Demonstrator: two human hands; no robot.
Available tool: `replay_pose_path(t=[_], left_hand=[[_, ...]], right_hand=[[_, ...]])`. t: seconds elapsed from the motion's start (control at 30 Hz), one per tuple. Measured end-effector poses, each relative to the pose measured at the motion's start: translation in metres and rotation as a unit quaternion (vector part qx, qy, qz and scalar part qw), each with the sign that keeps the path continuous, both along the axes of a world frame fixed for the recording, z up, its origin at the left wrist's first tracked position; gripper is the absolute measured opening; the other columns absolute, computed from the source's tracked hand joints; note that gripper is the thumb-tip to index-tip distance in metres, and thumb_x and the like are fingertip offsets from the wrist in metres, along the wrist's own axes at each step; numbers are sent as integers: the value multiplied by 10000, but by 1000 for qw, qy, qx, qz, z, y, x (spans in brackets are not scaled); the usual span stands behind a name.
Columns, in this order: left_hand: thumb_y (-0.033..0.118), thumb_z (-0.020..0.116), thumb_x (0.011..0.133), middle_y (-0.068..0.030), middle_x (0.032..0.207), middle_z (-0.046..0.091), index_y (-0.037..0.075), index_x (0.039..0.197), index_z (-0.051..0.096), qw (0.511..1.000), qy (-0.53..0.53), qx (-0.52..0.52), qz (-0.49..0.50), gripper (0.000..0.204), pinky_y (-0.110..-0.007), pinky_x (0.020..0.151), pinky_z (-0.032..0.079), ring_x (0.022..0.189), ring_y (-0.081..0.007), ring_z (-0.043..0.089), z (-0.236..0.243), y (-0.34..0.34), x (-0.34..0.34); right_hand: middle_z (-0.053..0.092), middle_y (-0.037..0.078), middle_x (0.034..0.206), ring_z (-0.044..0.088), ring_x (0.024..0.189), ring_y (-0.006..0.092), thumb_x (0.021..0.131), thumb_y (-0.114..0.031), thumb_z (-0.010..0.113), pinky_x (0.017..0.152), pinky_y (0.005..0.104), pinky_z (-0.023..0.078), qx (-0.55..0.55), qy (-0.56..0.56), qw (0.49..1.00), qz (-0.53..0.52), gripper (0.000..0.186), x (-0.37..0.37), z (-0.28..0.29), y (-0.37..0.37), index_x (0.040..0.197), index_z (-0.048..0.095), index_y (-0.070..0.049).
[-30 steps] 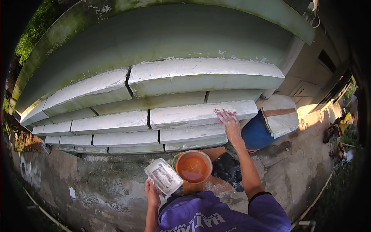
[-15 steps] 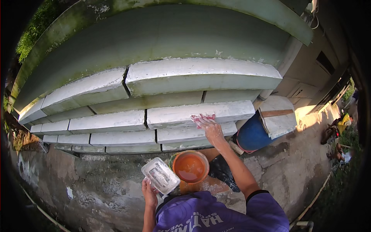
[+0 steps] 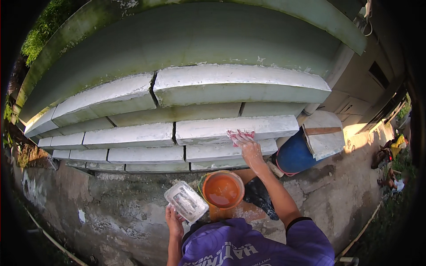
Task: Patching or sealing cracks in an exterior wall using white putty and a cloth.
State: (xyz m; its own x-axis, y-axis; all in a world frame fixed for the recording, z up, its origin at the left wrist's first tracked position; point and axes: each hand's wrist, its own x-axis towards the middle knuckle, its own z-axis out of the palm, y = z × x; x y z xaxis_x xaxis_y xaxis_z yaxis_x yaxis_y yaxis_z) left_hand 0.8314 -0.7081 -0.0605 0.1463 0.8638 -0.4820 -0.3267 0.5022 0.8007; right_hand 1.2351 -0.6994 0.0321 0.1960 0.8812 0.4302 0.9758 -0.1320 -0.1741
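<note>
My right hand (image 3: 252, 150), flecked with white, presses a crumpled red cloth (image 3: 239, 135) smeared with white against the front edge of a white-coated ledge (image 3: 270, 127). The fingers are closed over the cloth and partly hide it. My left hand (image 3: 174, 220) grips a shallow rectangular tray (image 3: 186, 202) by its lower left side. White residue covers the tray, and it is tilted toward me. Just right of the tray stands an orange bucket (image 3: 222, 189) with reddish-looking liquid inside.
More white-topped ledges (image 3: 239, 75) run in stepped rows along the green-stained wall (image 3: 199, 40). A blue drum (image 3: 293, 153) with a board (image 3: 323, 135) on it stands right of the ledges. Stained concrete floor (image 3: 124, 213) lies below. People (image 3: 396, 182) are at the far right.
The view has shifted slightly, so the scene sits a little farther right. Both hands keep their holds, and the cloth stays at about the same spot on the ledge.
</note>
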Motion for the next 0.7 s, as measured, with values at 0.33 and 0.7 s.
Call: replay_pose_path(t=[0.33,0.7], left_hand=[[302,555,984,56,897,600,154,1231,521,1000,-3,2,-11,290,-202,465,489,576,-22,528,2,7,7],[302,558,984,53,899,594,149,1234,527,1000,3,-1,3,295,-198,482,501,585,-26,542,-10,10,-1]], right_hand=[[639,140,1238,575,1184,345,798,40,517,1033,422,441,20,-32,994,-99,417,30,11,15,1170,666,-78],[674,117,1173,585,1179,287,755,58,538,1021,418,440,116,-3,993,-19,431,7,43,0,1128,690,-93]])
